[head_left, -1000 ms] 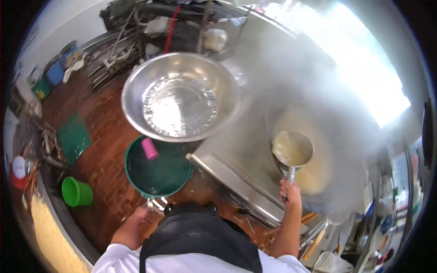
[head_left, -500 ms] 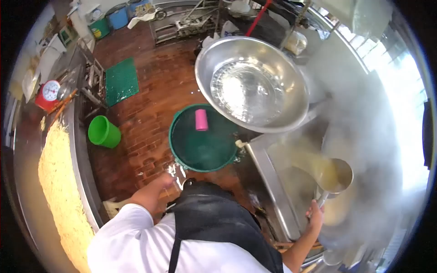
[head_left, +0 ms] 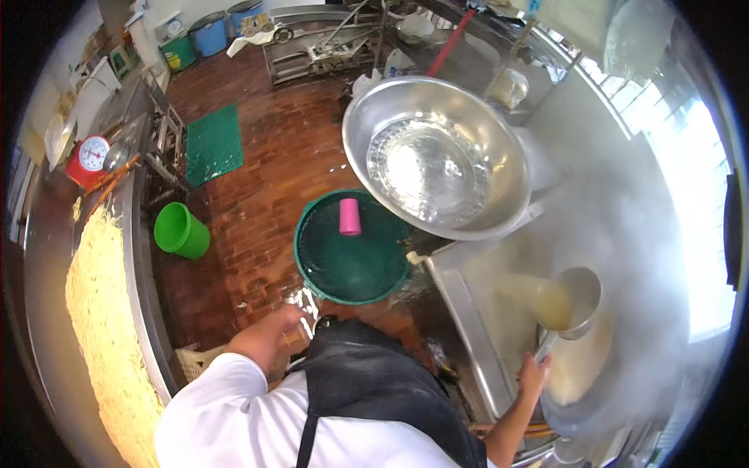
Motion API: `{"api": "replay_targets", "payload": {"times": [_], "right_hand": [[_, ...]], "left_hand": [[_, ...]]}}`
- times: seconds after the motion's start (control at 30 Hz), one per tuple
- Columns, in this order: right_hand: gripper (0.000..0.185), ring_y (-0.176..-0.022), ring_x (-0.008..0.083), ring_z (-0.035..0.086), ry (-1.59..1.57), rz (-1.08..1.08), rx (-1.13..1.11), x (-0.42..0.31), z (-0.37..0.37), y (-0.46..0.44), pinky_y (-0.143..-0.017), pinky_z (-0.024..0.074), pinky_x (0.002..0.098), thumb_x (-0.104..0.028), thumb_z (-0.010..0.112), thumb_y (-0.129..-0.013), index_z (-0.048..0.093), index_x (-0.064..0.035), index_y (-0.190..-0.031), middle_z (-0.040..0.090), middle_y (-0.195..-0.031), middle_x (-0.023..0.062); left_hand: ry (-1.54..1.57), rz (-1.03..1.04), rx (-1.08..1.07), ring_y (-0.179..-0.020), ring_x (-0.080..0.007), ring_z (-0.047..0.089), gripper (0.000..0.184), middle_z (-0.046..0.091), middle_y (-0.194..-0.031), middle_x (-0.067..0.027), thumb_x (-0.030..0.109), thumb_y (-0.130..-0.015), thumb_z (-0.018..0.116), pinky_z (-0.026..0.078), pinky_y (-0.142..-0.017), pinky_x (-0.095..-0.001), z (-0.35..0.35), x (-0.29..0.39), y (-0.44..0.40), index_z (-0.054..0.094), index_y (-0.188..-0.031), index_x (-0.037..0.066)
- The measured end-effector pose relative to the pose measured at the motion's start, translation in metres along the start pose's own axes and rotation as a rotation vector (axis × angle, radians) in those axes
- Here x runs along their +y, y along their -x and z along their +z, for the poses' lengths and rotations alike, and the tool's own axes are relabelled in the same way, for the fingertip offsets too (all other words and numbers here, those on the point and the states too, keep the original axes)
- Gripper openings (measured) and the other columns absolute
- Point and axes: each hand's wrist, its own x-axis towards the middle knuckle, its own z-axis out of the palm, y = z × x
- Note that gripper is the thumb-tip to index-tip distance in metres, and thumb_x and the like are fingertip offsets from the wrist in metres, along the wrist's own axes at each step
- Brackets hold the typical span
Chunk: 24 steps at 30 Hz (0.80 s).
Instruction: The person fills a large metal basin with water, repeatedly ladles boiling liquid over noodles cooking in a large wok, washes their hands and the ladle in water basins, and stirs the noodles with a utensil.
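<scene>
My right hand [head_left: 534, 373] is wrapped round the handle of a large metal ladle [head_left: 588, 303] over the steaming metal vat [head_left: 460, 327]. The ladle is tilted, and yellowish liquid [head_left: 538, 298] streams from its left side. Below it, pale foamy liquid [head_left: 581, 370] shows through the steam. My left hand [head_left: 282, 320] hangs by the front of my black apron [head_left: 374, 390], its fingers loosely curled, with nothing visible in them. Beyond it stands a round dark green tub [head_left: 351, 269] with a pink cup [head_left: 349, 217] in it.
A wide steel basin [head_left: 437, 168] sits tilted at the vat's far end. On the left, a metal table holds a long yellowish mass [head_left: 101, 304] and a red scale [head_left: 88, 160]. A bright green bucket [head_left: 182, 231] and green mat [head_left: 214, 144] are on the brick floor.
The ladle has tipped further left, and its liquid pours in a thicker mass. My left hand has barely moved. The view has shifted slightly, and the steam over the vat looks thinner.
</scene>
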Motion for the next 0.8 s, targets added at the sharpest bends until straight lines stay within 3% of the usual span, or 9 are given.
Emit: {"api": "replay_targets", "payload": {"times": [0.17, 0.27, 0.33, 0.37, 0.47, 0.6, 0.7, 0.77, 0.8], "right_hand": [[0.045, -0.084, 0.0370, 0.057, 0.217, -0.200, 0.073, 0.026, 0.009, -0.015, -0.074, 0.0457, 0.0414, -0.015, 0.062, -0.072, 0.048, 0.0060, -0.109, 0.057, -0.093, 0.0241], [0.046, -0.098, 0.0425, 0.050, 0.378, -0.360, 0.166, 0.014, 0.008, -0.010, -0.087, 0.0388, 0.0436, -0.018, 0.061, -0.073, 0.047, 0.0067, -0.109, 0.054, -0.103, 0.0268], [0.045, -0.098, 0.0430, 0.051, 0.397, -0.305, 0.115, -0.011, 0.002, 0.002, -0.084, 0.0399, 0.0441, -0.019, 0.061, -0.073, 0.048, 0.0053, -0.108, 0.054, -0.102, 0.0275], [0.045, -0.097, 0.0432, 0.051, 0.409, -0.277, 0.086, -0.021, -0.002, 0.003, -0.083, 0.0405, 0.0444, -0.020, 0.061, -0.073, 0.048, 0.0046, -0.108, 0.054, -0.102, 0.0278], [0.045, -0.097, 0.0431, 0.051, 0.400, -0.236, 0.022, -0.025, -0.008, -0.008, -0.081, 0.0409, 0.0456, -0.022, 0.061, -0.074, 0.048, 0.0015, -0.111, 0.053, -0.103, 0.0274], [0.044, -0.091, 0.0423, 0.054, 0.453, -0.263, 0.058, -0.040, -0.013, -0.012, -0.077, 0.0422, 0.0473, -0.021, 0.060, -0.073, 0.049, -0.0026, -0.111, 0.056, -0.098, 0.0251], [0.043, -0.086, 0.0418, 0.056, 0.460, -0.305, 0.152, -0.037, -0.024, -0.028, -0.074, 0.0433, 0.0473, -0.021, 0.060, -0.073, 0.049, -0.0038, -0.111, 0.059, -0.093, 0.0235], [0.043, -0.083, 0.0418, 0.057, 0.458, -0.365, 0.257, -0.019, -0.030, -0.048, -0.072, 0.0443, 0.0471, -0.021, 0.060, -0.073, 0.049, -0.0040, -0.110, 0.059, -0.090, 0.0232], [0.042, -0.084, 0.0422, 0.056, 0.455, -0.316, 0.257, -0.015, -0.038, -0.056, -0.073, 0.0439, 0.0473, -0.022, 0.060, -0.072, 0.049, -0.0040, -0.109, 0.059, -0.091, 0.0235]], "left_hand": [[0.004, 0.018, -0.040, -0.067, -0.0218, 0.058, 0.038, 0.062, -0.083, -0.0138, 0.034, -0.077, 0.061, 0.048, -0.057, -0.0391, 0.003, -0.019, -0.024, 0.065, -0.093, 0.000], [0.007, 0.015, 0.019, -0.070, -0.0232, 0.060, 0.038, 0.063, -0.085, -0.0143, 0.036, -0.078, 0.059, 0.049, -0.059, -0.0400, 0.001, -0.011, -0.012, 0.066, -0.090, 0.000], [-0.142, 0.060, 0.087, -0.070, -0.0247, 0.061, 0.039, 0.063, -0.085, -0.0148, 0.038, -0.079, 0.057, 0.050, -0.058, -0.0402, 0.005, -0.034, -0.033, 0.066, -0.086, 0.000], [-0.046, 0.016, 0.006, -0.067, -0.0264, 0.061, 0.040, 0.063, -0.082, -0.0145, 0.040, -0.080, 0.056, 0.050, -0.055, -0.0394, 0.001, -0.033, -0.025, 0.066, -0.086, 0.002], [0.032, 0.007, 0.005, -0.058, -0.0190, 0.056, 0.032, 0.060, -0.073, -0.0081, 0.039, -0.083, 0.053, 0.048, -0.051, -0.0362, 0.001, -0.031, -0.001, 0.063, -0.094, 0.010], [0.130, -0.119, -0.030, -0.056, -0.0170, 0.054, 0.030, 0.059, -0.073, -0.0051, 0.041, -0.084, 0.051, 0.042, -0.047, -0.0326, 0.002, -0.039, 0.017, 0.063, -0.092, 0.014], [0.208, -0.254, -0.073, -0.066, -0.0182, 0.055, 0.038, 0.060, -0.082, -0.0057, 0.043, -0.081, 0.053, 0.043, -0.058, -0.0352, 0.003, -0.052, 0.024, 0.057, -0.108, 0.016], [0.278, -0.267, -0.028, -0.049, -0.0144, 0.046, 0.025, 0.052, -0.062, -0.0025, 0.036, -0.083, 0.054, 0.033, -0.040, -0.0312, 0.007, -0.047, 0.036, 0.060, -0.074, 0.013], [0.252, -0.279, -0.026, -0.050, -0.0146, 0.047, 0.024, 0.052, -0.062, -0.0020, 0.035, -0.082, 0.054, 0.033, -0.041, -0.0308, 0.008, -0.049, 0.035, 0.059, -0.076, 0.013]]}}
